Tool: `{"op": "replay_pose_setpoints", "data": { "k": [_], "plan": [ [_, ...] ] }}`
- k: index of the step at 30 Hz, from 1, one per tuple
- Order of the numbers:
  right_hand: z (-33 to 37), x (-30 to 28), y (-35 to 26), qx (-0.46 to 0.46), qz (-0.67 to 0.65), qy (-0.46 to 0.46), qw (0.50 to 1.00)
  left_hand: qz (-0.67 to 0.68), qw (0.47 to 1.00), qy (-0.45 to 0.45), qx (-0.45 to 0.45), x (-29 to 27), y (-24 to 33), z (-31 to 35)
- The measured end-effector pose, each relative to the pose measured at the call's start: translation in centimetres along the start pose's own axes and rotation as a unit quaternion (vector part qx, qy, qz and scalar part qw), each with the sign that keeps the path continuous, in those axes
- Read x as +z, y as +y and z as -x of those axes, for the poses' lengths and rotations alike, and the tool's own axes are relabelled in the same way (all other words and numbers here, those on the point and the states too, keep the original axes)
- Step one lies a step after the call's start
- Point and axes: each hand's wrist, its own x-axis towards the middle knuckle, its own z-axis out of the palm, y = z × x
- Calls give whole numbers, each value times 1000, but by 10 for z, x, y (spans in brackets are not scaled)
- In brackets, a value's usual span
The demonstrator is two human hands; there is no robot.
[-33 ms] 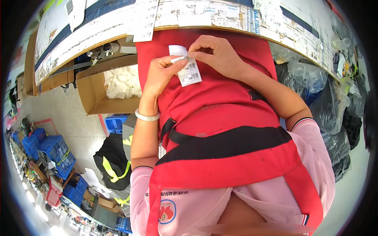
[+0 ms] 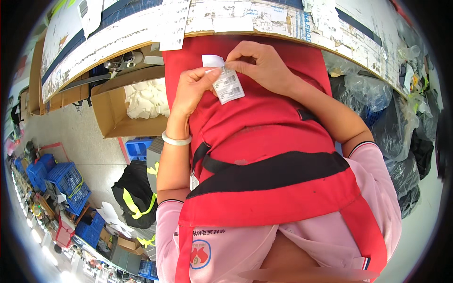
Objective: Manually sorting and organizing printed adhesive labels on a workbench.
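Over the red apron (image 2: 255,118), my left hand (image 2: 191,88) pinches a small white barcode label (image 2: 230,89) between thumb and fingers. The label hangs down below the left thumb, its printed side facing up. A blank white curled paper (image 2: 213,61) stands out just above the label's upper end. My right hand (image 2: 264,68) has its thumb and index finger pressed together at that upper end, beside the curled paper. What exactly the right fingertips grip is too small to tell, and whether the two papers are joined is hidden by the fingers.
A worn white table edge (image 2: 278,21) runs across the far side, with a printed sheet (image 2: 174,28) overhanging it. Under it at left, a cardboard box (image 2: 108,111) holds white paper scraps (image 2: 146,96). Plastic bags (image 2: 396,127) crowd the right; blue crates (image 2: 71,186) stand at far left.
The label's lower end has swung slightly to the right and its upper printed part is less covered by my left thumb. Both hands stay nearly in place.
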Motion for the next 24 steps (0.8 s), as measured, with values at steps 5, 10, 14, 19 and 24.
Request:
{"op": "replay_pose_setpoints", "data": {
  "k": [5,10,14,19,24],
  "plan": [
    [-22,-35,-15,142,-38,48,988,70,997,-5,-5,-2,4,1],
    [-49,-62,-11,187,-17,43,981,54,998,24,-15,6,11,-1],
    [-58,-64,-7,199,-92,51,974,42,999,21,-18,5,11,0],
    [-63,-60,10,214,-104,57,970,49,998,23,-16,5,9,-1],
    [-64,-56,1,224,-96,56,968,51,998,27,-21,3,8,0]
  ]
}}
